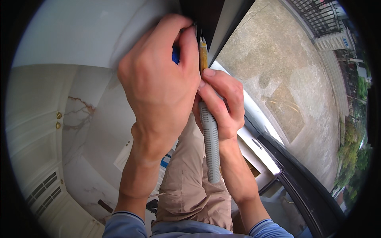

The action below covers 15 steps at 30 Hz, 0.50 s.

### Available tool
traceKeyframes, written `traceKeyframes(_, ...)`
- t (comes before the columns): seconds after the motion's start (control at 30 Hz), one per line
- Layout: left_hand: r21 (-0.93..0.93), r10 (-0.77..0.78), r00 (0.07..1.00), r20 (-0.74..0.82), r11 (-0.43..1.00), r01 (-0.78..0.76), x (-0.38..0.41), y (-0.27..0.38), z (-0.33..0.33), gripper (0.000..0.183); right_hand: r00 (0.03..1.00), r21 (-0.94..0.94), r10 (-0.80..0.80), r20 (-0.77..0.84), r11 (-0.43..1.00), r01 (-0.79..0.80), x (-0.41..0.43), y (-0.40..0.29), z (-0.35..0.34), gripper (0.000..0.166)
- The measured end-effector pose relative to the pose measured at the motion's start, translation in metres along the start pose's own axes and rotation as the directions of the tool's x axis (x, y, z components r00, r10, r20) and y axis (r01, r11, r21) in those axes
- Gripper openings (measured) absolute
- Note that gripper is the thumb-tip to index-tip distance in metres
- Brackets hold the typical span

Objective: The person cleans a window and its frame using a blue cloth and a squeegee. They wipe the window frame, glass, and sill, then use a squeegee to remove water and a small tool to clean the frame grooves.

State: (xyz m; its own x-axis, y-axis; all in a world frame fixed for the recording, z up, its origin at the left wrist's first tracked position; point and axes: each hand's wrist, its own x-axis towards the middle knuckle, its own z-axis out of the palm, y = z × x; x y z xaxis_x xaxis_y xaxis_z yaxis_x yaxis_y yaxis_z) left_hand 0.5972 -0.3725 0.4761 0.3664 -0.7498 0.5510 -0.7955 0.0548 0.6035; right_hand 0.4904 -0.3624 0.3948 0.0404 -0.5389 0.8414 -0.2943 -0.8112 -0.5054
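Note:
My left hand (160, 71) is raised against a dark frame (202, 15) at the top centre, its thumb and forefinger pinched at a small thing mostly hidden by the fingers. A bit of blue (175, 55) shows between those fingers. Just right of it, my right hand (223, 101) grips a screwdriver-like tool by its yellow shaft part (203, 55), the thin metal tip pointing up at the dark frame. A grey ribbed plastic piece (210, 142) hangs below the right fingers, along the palm; whether it is joined to the yellow part is hidden.
A white marbled wall (83, 32) stands at the left, beside a cream door (35, 98) with brass knobs. On the right, a dark window frame (306, 190) and white sill (262, 151) border the opening. Far below lies a concrete yard (276, 74), with a metal railing beyond.

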Motion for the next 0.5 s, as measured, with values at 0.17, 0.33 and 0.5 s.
traceKeyframes(0.17,0.013,0.015,1.000,-0.013,1.000,-0.015,0.0005,0.0003,-0.0010,0.008,1.000,0.001,-0.011,0.010,1.000,0.011,0.0088,0.0019,0.0011,0.040)
traceKeyframes(0.33,0.015,-0.017,1.000,0.011,1.000,0.017,0.0003,0.0025,-0.0031,0.007,1.000,0.025,0.017,0.013,1.000,-0.018,0.0103,0.0017,0.0022,0.040)
traceKeyframes(0.5,0.020,-0.012,1.000,0.013,1.000,0.012,-0.0001,0.0020,-0.0036,0.007,1.000,0.018,0.013,0.018,1.000,-0.014,0.0101,0.0033,0.0025,0.039)
